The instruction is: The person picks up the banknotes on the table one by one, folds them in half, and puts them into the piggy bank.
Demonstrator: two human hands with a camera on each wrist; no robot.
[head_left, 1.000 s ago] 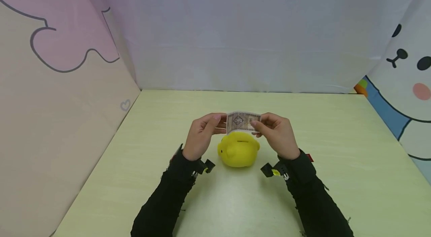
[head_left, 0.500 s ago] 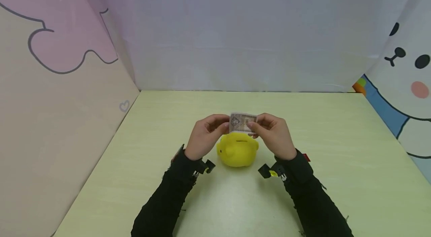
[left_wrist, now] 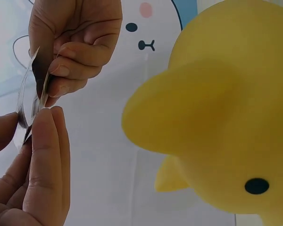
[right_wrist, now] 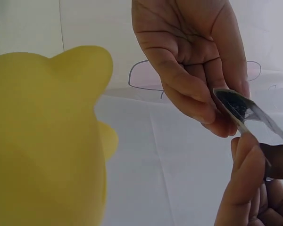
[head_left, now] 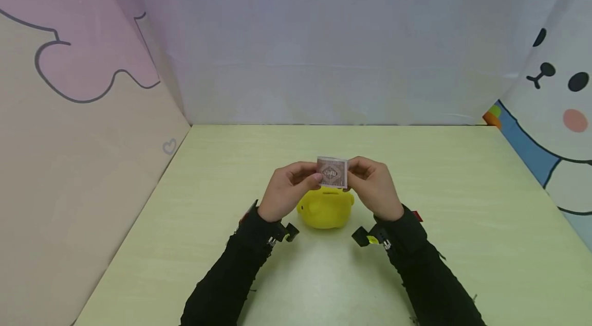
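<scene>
A brown printed banknote (head_left: 332, 172) is held upright between both hands, folded over into a smaller, nearly square shape. My left hand (head_left: 289, 189) pinches its left side, thumb (left_wrist: 2, 132) on the near face and fingers behind. At the other side my right hand (head_left: 376, 189) grips the note, its thumb lying between the two layers in the left wrist view. The layers stand slightly apart in the right wrist view. Just below the note sits a yellow piggy bank (head_left: 325, 211) with a slot on top, facing left; the note overlaps its upper part in the head view.
The pale yellow-green table (head_left: 416, 177) stretches out around the hands and piggy bank. A white curtain (head_left: 347, 48) hangs behind it. Cartoon-printed panels stand left (head_left: 92, 151) and right (head_left: 550, 130). A small black wrist camera (head_left: 363, 237) sits on each dark sleeve.
The banknote has gone from spread out to folded over, looking shorter. Both hands have drawn closer together, and the right thumb has passed from the note's front to behind the folded flap.
</scene>
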